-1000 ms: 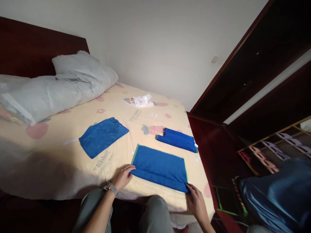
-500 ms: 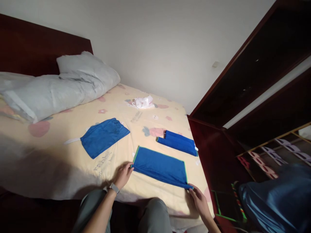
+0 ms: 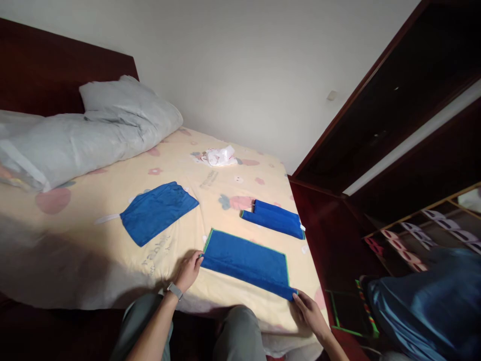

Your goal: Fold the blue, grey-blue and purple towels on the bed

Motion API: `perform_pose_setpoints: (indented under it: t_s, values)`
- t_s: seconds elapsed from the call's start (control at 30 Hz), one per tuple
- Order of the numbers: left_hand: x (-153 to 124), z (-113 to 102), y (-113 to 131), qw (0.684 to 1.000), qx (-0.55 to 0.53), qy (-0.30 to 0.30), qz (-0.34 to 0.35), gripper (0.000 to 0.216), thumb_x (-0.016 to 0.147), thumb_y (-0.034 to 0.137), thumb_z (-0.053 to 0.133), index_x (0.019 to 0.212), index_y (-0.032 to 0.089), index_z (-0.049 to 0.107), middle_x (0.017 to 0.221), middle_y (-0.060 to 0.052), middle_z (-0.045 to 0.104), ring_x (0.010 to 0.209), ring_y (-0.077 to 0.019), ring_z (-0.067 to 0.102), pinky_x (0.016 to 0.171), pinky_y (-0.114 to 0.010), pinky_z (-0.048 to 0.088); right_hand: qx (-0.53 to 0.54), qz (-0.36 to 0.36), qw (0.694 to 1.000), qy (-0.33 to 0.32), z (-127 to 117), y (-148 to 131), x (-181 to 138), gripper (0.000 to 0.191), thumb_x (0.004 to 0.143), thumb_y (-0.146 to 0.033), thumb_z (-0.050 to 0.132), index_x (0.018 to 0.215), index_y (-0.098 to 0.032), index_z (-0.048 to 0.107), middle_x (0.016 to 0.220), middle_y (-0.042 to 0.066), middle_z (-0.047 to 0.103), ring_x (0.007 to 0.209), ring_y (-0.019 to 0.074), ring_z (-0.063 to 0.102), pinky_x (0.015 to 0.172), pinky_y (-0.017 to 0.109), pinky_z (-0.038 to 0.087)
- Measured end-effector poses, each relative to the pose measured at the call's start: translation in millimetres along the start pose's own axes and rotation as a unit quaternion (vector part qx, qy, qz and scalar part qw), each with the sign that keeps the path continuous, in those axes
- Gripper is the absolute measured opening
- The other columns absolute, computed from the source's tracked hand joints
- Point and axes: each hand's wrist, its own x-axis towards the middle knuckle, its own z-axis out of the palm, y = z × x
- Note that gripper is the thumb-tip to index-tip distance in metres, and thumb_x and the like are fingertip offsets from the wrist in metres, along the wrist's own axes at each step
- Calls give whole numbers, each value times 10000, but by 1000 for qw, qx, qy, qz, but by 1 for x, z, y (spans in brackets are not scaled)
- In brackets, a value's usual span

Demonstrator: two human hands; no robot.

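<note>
A blue cloth [image 3: 246, 255] with green edging lies on the bed in front of me, its near edge turned over into a narrow fold. My left hand [image 3: 190, 271], with a watch on the wrist, pinches the left end of that fold. At the right end, my right hand [image 3: 308, 308] grips the other corner between thumb and fingers. Just beyond lies a folded blue cloth [image 3: 274, 219] with a small white tag. To the left is another blue cloth [image 3: 160, 213], spread flat and slightly wrinkled, with a pale strap at its left end.
A crumpled white plastic bag [image 3: 220, 156] sits farther back on the patterned bed sheet [image 3: 180, 165]. Grey bedding [image 3: 112, 130] is heaped by the dark headboard [image 3: 67, 65]. Past the bed's right edge are a shoe rack [image 3: 409, 240] with slippers and a dark blue fabric [image 3: 424, 301].
The near edge of the cloth is now folded over in a wider, flatter band. Both hands keep hold of its ends; the right has shifted slightly toward me. The view has moved a little.
</note>
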Motion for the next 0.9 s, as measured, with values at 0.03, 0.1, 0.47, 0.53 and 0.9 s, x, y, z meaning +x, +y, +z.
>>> perform_pose_setpoints:
  t_s: [0.03, 0.1, 0.47, 0.53, 0.9]
  values:
    - [0, 0, 2, 1000, 1, -2, -3, 248, 1010, 336, 417, 1122, 255, 623, 985, -40, 767, 831, -208, 742, 751, -328, 577, 9, 12, 1000, -24, 2, 1, 0, 595, 661, -719, 688, 910, -180, 698, 490, -32, 530, 393, 127, 434, 392, 261, 330]
    - [-1, 0, 5, 1000, 8, 14, -4, 236, 1004, 331, 425, 1111, 251, 619, 939, -40, 765, 803, -209, 743, 733, -326, 578, 25, 28, 998, -42, 6, 3, 0, 593, 690, -719, 675, 933, -178, 679, 439, -56, 462, 383, 122, 405, 392, 249, 291]
    - [-1, 13, 17, 988, 94, 118, 17, 240, 1006, 312, 428, 1095, 235, 637, 1000, -85, 739, 943, -250, 707, 876, -407, 568, -9, 19, 999, 28, 17, 1, 8, 601, 688, -744, 623, 914, -192, 694, 641, 38, 689, 601, 235, 662, 533, 323, 493]
    - [-1, 14, 17, 985, 120, 126, 15, 234, 1008, 314, 427, 1077, 240, 638, 984, -80, 733, 938, -250, 700, 874, -406, 562, -75, -29, 996, 49, 12, -1, 9, 575, 710, -712, 606, 950, -203, 724, 923, 88, 774, 917, 297, 721, 759, 362, 557]
    - [-2, 14, 31, 971, 164, 177, -1, 259, 1003, 330, 469, 1146, 257, 672, 1162, -111, 680, 1048, -296, 642, 907, -448, 515, -139, -23, 985, 104, 15, 5, -5, 665, 757, -724, 582, 1174, -207, 622, 929, 99, 766, 879, 308, 731, 755, 392, 556]
